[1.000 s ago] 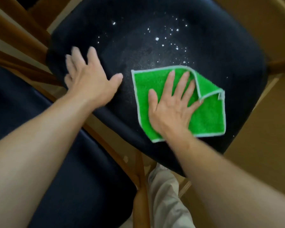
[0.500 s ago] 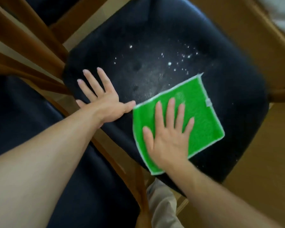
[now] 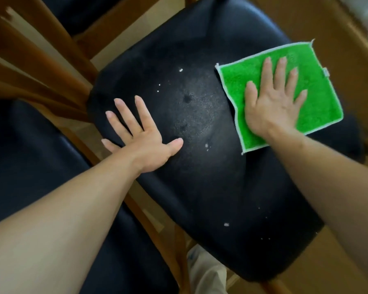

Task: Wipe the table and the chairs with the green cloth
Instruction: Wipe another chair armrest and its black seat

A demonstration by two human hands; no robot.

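Since the earlier frame the green cloth (image 3: 312,90) has slid from the seat's near middle to its far right edge, with its folded corner now flat; most of the white specks in the middle are gone. The right hand (image 3: 272,107) lies flat on the cloth, fingers straight and slightly spread, pressing it down. The left hand (image 3: 140,136) rests flat on the bare seat, fingers wide, holding nothing. The cloth is fluffy, roughly square, with a pale stitched border and a small tag on its right edge. The chair seat (image 3: 210,187) is dark, smooth, padded, with rounded corners and a dull smeared patch at centre; a few white crumbs (image 3: 226,224) are scattered on it. A second dark seat (image 3: 30,149) sits left, just beside, wooden slats (image 3: 36,66) behind. Wooden floor (image 3: 327,22) lies right.
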